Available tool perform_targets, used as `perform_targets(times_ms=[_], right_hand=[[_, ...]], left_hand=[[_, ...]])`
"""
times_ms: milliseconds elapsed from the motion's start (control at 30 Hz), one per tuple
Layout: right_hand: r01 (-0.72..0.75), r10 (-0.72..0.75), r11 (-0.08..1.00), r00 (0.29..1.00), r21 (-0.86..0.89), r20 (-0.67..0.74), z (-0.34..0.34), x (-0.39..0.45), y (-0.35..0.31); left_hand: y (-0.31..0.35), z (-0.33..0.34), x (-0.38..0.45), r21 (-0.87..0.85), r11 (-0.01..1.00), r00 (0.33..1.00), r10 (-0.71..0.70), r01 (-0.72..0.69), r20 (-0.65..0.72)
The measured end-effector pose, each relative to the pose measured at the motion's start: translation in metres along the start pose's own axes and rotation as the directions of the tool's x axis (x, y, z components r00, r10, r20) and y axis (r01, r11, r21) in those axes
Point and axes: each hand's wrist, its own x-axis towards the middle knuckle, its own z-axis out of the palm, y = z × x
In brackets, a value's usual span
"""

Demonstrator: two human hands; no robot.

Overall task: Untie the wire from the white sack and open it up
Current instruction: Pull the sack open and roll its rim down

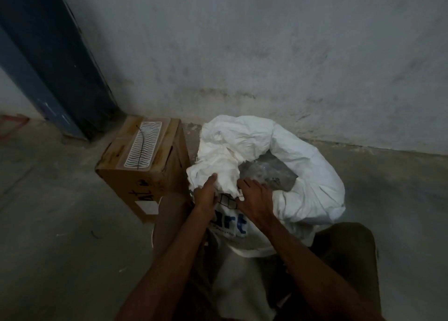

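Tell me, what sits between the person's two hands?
In the head view, bunched white sack fabric fills the gap between left hand and right hand.

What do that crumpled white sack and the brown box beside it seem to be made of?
The crumpled white sack looks like woven plastic, matte: it holds stiff, papery creases. I can't see the weave.

The brown box looks like plain corrugated cardboard, with dull folded flaps and scuffed edges, though no fluting shows.

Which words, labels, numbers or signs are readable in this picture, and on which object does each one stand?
"art", in big blue letters on the white woven plastic sack; the start of the word is hidden by the left hand.
Small print under those blue letters: too blurred to read.
Black handwritten marks on the brown cardboard box: not legible.
White label on the box's lower side: no readable text.
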Motion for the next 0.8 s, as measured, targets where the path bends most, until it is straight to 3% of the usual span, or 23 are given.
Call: perform_targets(times_ms=[67,133,200,267,333,467,567,633,700,800], right_hand=[[0.015,-0.015,0.999,1.000,-0.048,0.010,0.000,0.000,0.003],[-0.023,0.024,0.999,1.000,-0.029,0.019,-0.004,0.002,0.006],[-0.054,0.055,0.998,0.998,-0.010,0.038,-0.013,0.007,0.006],[-0.024,0.022,1.000,0.994,0.021,0.107,-0.023,0.012,0.002],[-0.031,0.006,0.993,0.977,0.117,0.212,-0.031,0.018,0.000],[-0.257,0.108,0.894,0.919,0.366,0.379,-0.038,0.030,-0.009],[-0.237,0.095,0.883,0.936,0.405,0.340,-0.034,0.037,-0.013],[-0.181,0.046,0.876,0.954,0.447,0.296,-0.031,0.039,-0.013],[-0.126,0.010,0.866,0.972,0.484,0.234,-0.030,0.040,-0.016],[-0.071,-0.017,0.861,0.985,0.503,0.169,-0.027,0.044,-0.018]], left_hand=[[-0.001,0.010,-0.002,-0.168,0.985,0.995,-0.022,0.038,0.097],[0.001,0.019,-0.002,-0.213,0.974,0.995,-0.061,0.076,0.077],[0.007,0.027,-0.003,-0.278,0.939,0.973,-0.165,0.204,0.159],[0.018,0.033,-0.010,-0.281,0.935,0.970,-0.175,0.217,0.168],[0.026,0.035,-0.008,-0.275,0.947,0.982,-0.131,0.165,0.137],[0.028,0.025,-0.005,-0.339,0.915,0.945,-0.111,0.218,0.308],[0.032,0.008,-0.011,-0.212,0.913,0.831,-0.197,0.350,0.520],[0.038,-0.003,-0.006,-0.048,0.938,0.784,-0.258,0.344,0.564],[0.048,-0.008,-0.006,0.142,0.952,0.802,-0.305,0.271,0.514],[0.057,-0.013,-0.012,0.358,0.918,0.911,-0.286,0.171,0.296]])
